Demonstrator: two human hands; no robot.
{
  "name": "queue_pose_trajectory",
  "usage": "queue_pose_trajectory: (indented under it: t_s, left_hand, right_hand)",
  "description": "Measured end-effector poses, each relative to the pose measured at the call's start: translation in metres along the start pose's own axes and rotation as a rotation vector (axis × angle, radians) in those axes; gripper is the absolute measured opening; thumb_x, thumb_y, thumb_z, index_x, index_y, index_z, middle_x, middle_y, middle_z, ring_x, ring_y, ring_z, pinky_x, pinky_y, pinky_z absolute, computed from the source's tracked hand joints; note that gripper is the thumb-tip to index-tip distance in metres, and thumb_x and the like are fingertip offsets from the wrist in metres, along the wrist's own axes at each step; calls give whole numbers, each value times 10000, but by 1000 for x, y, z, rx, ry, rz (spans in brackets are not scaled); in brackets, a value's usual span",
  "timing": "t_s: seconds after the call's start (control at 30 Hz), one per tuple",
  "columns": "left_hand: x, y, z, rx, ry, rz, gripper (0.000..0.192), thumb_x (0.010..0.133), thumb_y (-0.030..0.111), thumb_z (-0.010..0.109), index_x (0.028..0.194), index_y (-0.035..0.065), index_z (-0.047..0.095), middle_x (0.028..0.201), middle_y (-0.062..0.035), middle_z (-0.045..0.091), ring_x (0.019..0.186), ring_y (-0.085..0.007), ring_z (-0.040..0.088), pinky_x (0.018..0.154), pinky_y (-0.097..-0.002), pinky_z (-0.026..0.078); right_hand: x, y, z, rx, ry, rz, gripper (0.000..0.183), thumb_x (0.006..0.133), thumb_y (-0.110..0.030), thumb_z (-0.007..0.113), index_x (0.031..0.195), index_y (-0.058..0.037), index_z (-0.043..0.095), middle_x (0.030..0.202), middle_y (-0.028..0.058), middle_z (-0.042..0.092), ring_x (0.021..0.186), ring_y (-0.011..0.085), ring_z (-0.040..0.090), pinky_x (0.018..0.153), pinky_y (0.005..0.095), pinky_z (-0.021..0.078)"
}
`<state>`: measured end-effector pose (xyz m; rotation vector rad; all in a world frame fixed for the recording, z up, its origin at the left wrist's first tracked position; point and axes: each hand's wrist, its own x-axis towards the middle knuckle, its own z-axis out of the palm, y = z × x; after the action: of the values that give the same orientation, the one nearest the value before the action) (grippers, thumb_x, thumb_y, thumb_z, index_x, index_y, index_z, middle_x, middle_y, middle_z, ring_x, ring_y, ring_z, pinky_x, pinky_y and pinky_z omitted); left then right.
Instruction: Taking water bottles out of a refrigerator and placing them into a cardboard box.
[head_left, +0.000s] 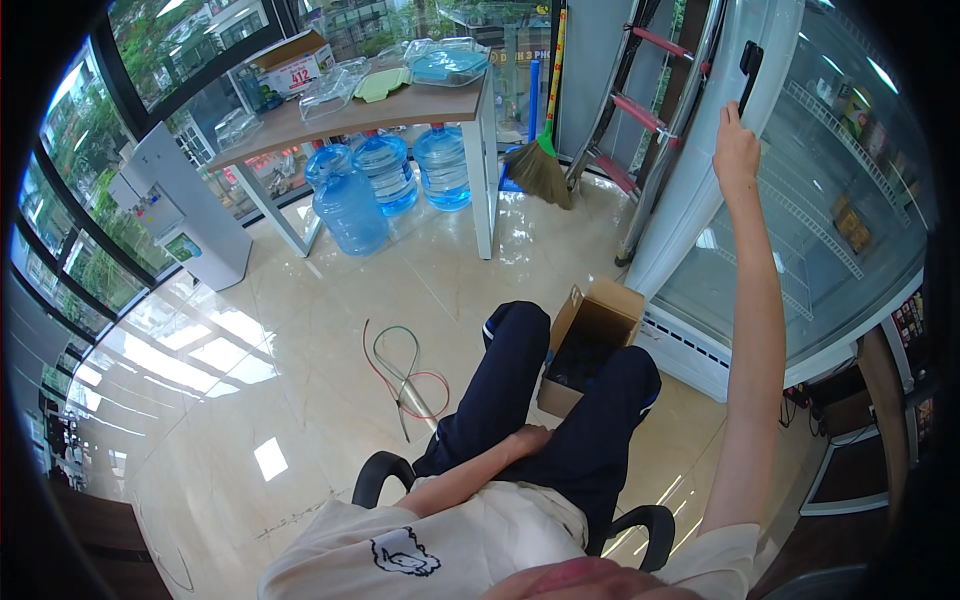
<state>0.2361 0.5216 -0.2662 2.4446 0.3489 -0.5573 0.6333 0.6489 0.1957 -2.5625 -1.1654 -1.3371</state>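
My right arm stretches up to a glass-door display fridge. The right hand has its fingers around the lower end of the black door handle. My left hand rests in my lap against the dark trousers; its fingers are partly hidden between the thighs. On the floor between and beyond my knees stands an open cardboard box with dark items inside, too shadowed to tell. Behind the fridge glass are wire shelves and a few packaged goods.
I sit on a chair with black armrests. Left of my legs lie coloured cables and a pale tube. Ahead stand a table with plastic containers, blue water bottles, a water dispenser, a broom and a stepladder.
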Motion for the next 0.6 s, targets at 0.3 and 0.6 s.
queue_pose_trajectory:
  t_s: [0.3,0.6]
  left_hand:
    - [-3,1,-2,12,14,-8,349,922,248,429,1120,14,596,1070,-234,658,980,-381,655,840,-470,523]
    - [-3,-3,3,0,15,-17,346,935,240,413,1158,37,582,1086,-238,650,990,-392,648,852,-478,512]
  right_hand:
    - [-2,-1,-2,58,21,6,446,768,18,661,1172,-21,476,1316,77,414,769,326,687,715,377,585]
    - [0,-1,1,19,12,7,406,808,15,625,1180,-27,468,1312,80,418,773,317,689,712,373,585]
